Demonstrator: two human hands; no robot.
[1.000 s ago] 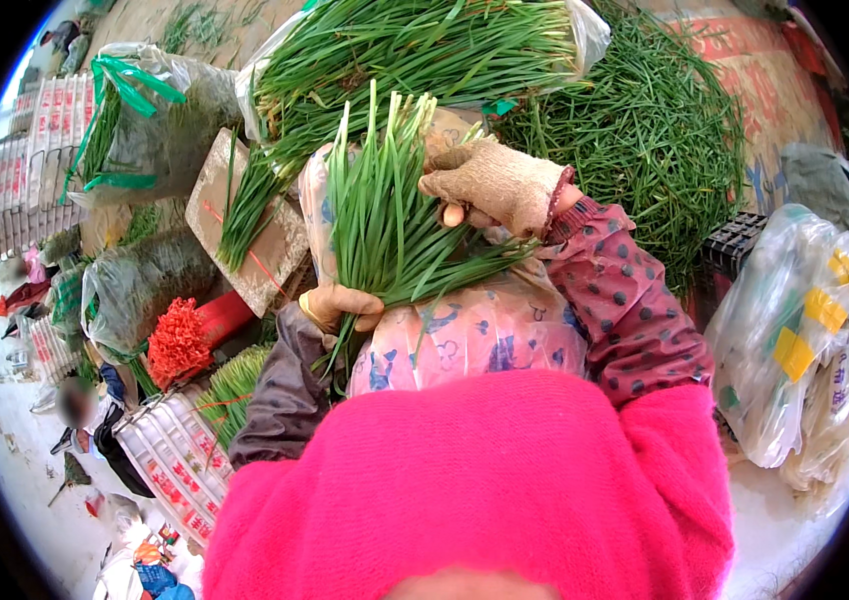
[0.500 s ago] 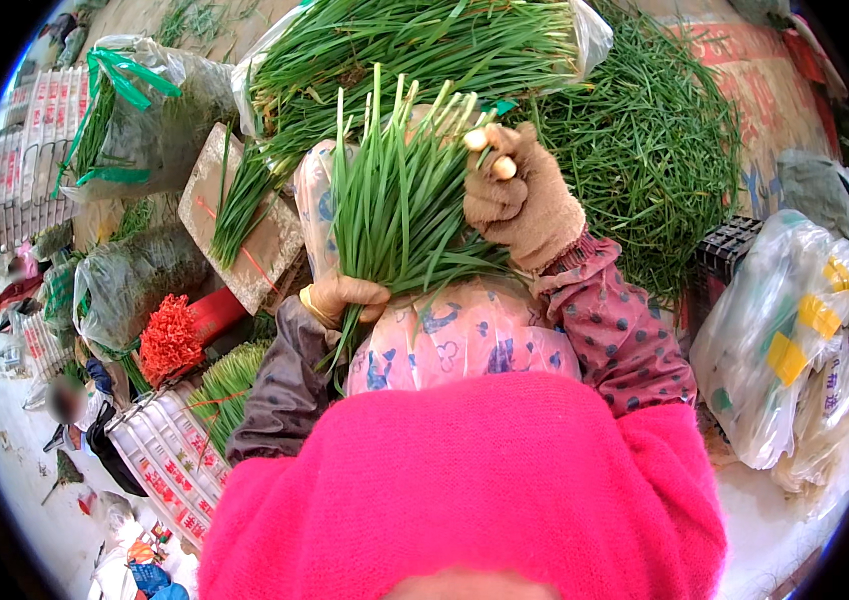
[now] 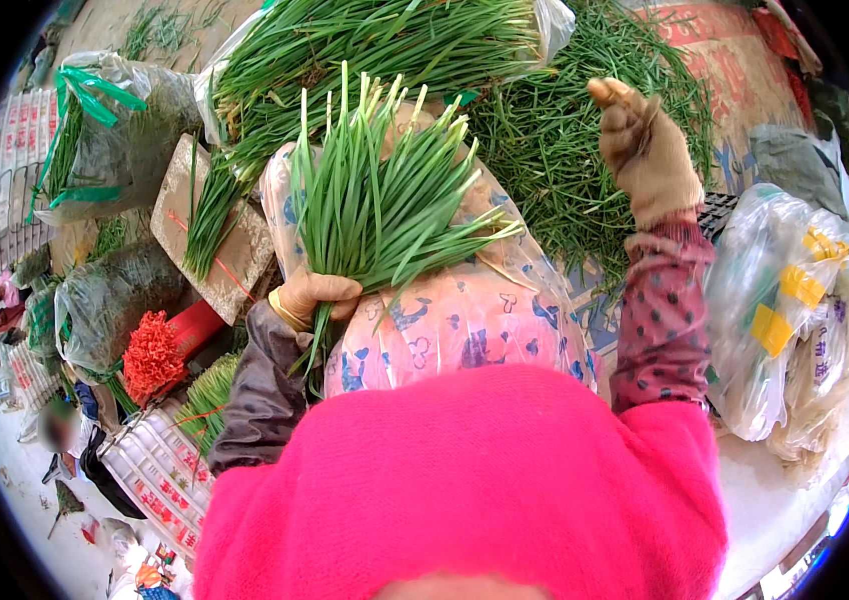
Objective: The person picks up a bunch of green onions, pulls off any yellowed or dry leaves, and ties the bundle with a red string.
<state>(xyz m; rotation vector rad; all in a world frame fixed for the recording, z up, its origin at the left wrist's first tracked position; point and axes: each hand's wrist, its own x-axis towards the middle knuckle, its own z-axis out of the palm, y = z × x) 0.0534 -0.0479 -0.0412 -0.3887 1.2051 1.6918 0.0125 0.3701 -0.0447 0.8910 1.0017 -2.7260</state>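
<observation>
My left hand (image 3: 317, 297), in a pale thin glove, is closed round the lower part of a bunch of garlic chives (image 3: 365, 205). The blades fan upward over my lap, pale cut ends at the top, and some lean to the right. My right hand (image 3: 645, 150), in a brown knit glove with bare fingertips, is raised at the right. Its fingers are curled, and no blades show in them. Beneath it spreads a heap of loose green blades (image 3: 565, 130). A patterned pink apron under clear plastic (image 3: 445, 330) covers my lap.
A large pile of chives (image 3: 375, 45) lies ahead on plastic. To the left are a dirty board (image 3: 178, 215) with a small bunch, red ties (image 3: 155, 357), a green-tied plastic bag (image 3: 145, 110) and a white crate (image 3: 160, 470). Clear plastic bags (image 3: 775, 300) stand at the right.
My right hand has moved away from the bunch, to the right and over the loose heap. The left hand keeps its hold on the chives. The whole view has shifted slightly.
</observation>
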